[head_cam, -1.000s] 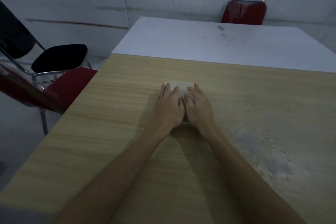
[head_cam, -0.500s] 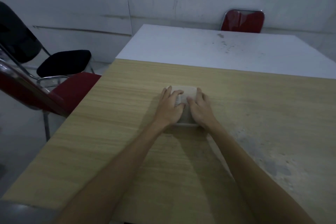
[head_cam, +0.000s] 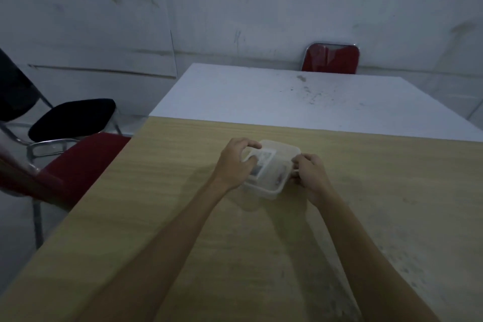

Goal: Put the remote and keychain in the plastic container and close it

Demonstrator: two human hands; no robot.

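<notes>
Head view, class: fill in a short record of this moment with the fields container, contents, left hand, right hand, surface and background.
container: translucent plastic container with its lid on, resting on the table
contents: pale, blurred shapes show through the lid; cannot tell which items
left hand: left hand on the container's left side, fingers curled over the lid
right hand: right hand gripping the container's right edge
surface: wood-grain table, scuffed at right
background: white table; red chair behind it; black chair at left
</notes>
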